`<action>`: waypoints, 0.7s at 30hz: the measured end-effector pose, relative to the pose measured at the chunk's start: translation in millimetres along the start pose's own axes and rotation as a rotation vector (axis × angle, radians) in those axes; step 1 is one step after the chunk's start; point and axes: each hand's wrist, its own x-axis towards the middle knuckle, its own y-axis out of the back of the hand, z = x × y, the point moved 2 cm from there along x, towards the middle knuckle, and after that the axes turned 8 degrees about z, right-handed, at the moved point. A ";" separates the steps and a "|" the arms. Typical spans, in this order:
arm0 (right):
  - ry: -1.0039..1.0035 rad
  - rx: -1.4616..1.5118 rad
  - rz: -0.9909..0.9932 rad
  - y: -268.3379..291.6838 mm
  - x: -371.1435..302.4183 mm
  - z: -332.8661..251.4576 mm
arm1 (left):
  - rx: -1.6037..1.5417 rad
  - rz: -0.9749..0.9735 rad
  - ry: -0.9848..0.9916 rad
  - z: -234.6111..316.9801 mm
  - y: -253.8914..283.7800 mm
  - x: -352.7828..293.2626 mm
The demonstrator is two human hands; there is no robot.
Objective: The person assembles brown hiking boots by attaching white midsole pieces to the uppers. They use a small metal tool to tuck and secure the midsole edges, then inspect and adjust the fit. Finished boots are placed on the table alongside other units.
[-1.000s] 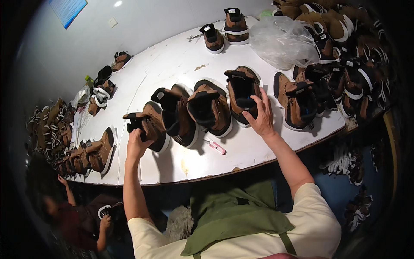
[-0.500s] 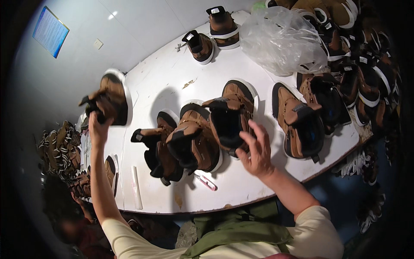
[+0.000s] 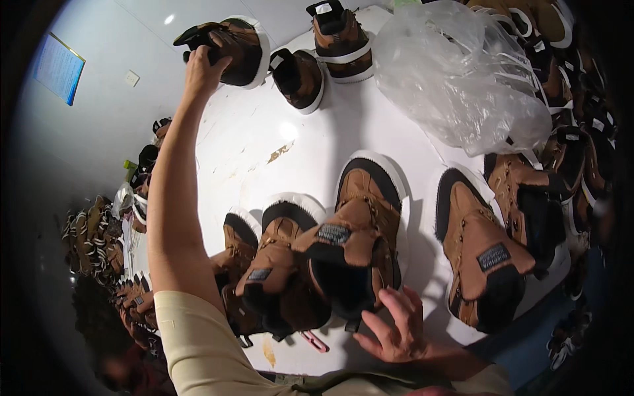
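The left hand (image 3: 206, 66) grips a brown boot (image 3: 231, 41) far across the table (image 3: 264, 152), while the right hand (image 3: 395, 327), fingers spread, touches the nearest boot (image 3: 356, 244).

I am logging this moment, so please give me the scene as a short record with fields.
Surface: white table
Left hand: stretched far out, gripping a brown boot by its collar
Right hand: open, at the heel of the nearest brown boot
Near row: brown boots with white soles
Far right: clear plastic bag
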 end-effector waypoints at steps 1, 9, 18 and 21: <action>-0.013 0.006 -0.008 -1.3 -2.8 1.5 | -0.001 -0.012 0.005 5.8 -10.0 1.7; 0.055 -0.067 -0.010 -5.9 -8.7 10.8 | -0.139 -0.077 0.010 14.6 -71.1 3.6; 0.027 0.030 0.140 -3.4 9.9 4.1 | -0.059 -0.214 0.012 28.8 -97.5 4.2; 0.032 0.021 0.153 -3.4 10.3 4.1 | -0.003 -0.211 -0.020 32.4 -97.9 3.7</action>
